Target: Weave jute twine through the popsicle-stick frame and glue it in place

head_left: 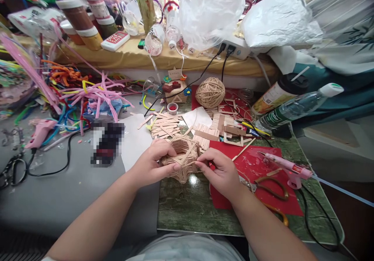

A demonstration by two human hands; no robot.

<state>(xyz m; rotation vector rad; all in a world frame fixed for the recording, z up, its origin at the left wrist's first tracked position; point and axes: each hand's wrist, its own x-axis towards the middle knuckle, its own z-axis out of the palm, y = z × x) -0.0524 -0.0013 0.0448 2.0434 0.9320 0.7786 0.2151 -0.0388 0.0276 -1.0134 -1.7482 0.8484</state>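
White lettering stands on the green label [270,117] of the clear plastic bottle [304,104], though I can't read it surely. My left hand [156,160] grips the twine-wrapped holder [183,166], thumb across its front; it is coarse, ridged and angular, with a round opening on top. My right hand [219,172] has thumb and forefinger pinched together at its right side; what sits between them is too small to tell. Beyond the holder lie flat wooden sticks [165,125] and a round twine ball [210,92].

Craft workspace: glue guns [298,170], twine [210,92]
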